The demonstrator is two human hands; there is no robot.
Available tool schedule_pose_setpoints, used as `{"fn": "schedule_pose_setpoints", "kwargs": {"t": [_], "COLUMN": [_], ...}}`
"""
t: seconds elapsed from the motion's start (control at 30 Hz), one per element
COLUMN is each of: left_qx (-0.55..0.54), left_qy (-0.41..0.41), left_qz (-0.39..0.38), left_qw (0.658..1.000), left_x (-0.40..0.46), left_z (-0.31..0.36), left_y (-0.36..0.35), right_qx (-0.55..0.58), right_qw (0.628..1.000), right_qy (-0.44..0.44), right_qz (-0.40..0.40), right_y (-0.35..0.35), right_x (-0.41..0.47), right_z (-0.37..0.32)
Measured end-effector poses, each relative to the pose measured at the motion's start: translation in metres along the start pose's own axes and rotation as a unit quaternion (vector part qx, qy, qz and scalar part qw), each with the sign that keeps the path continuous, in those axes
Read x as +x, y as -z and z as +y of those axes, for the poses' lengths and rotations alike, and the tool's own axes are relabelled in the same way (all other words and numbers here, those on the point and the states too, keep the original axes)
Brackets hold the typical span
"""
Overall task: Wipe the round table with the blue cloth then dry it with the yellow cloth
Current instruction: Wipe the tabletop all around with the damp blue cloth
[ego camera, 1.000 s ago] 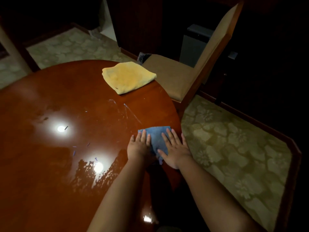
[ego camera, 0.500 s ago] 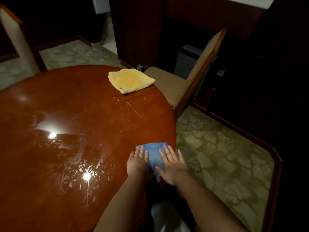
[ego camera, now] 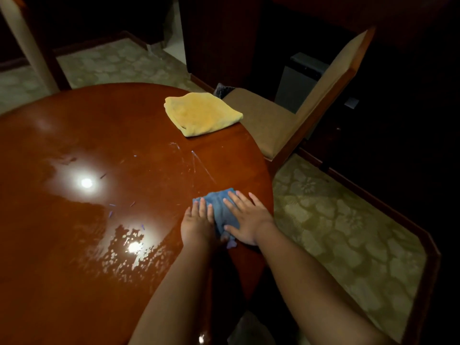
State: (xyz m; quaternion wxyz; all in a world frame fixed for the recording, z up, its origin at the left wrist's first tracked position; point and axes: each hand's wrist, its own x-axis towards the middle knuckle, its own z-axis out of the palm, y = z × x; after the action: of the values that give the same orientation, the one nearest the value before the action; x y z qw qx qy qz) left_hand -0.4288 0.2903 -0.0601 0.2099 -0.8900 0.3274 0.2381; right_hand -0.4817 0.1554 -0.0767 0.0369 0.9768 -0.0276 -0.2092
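Nearest, at the right edge of the surface [ego camera: 74, 245], both hands lie flat and spread, left hand [ego camera: 198, 224] and right hand [ego camera: 245, 220] side by side, pressing the bunched blue cloth [ego camera: 220, 207] between and under them. Unwiped wet expanse lies to their left and ahead. Farthest, yellow cloth [ego camera: 201, 113] sits folded at the far right edge, straight ahead, nearer the right hand.
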Motion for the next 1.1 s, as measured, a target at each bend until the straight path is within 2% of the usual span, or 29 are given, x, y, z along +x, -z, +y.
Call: {"fn": "schedule_pose_setpoints", "kwargs": {"t": [0.27, 0.53, 0.67, 0.9, 1.1], "left_qx": [-0.002, -0.024, -0.010, -0.047, -0.036], "left_qy": [-0.012, -0.014, -0.022, -0.024, -0.029], "left_qz": [-0.014, 0.003, 0.020, 0.046, 0.035], "left_qw": [1.000, 1.000, 1.000, 0.998, 0.998], "left_x": [-0.025, -0.002, -0.012, -0.013, -0.015], "left_z": [0.013, -0.004, -0.002, -0.003, -0.002], "left_y": [-0.012, 0.003, -0.006, -0.010, -0.014], "right_qx": [-0.049, 0.001, -0.006, -0.007, -0.004], "right_qw": [0.997, 0.998, 0.999, 0.999, 0.999], "right_qy": [-0.015, 0.061, 0.050, 0.051, 0.051], "right_qz": [-0.061, -0.003, -0.006, 0.016, 0.010], "right_y": [0.000, 0.012, -0.003, 0.005, -0.004], "right_x": [-0.034, 0.000, -0.027, -0.006, -0.020], "right_z": [-0.027, 0.013, 0.010, 0.010, 0.007]}}
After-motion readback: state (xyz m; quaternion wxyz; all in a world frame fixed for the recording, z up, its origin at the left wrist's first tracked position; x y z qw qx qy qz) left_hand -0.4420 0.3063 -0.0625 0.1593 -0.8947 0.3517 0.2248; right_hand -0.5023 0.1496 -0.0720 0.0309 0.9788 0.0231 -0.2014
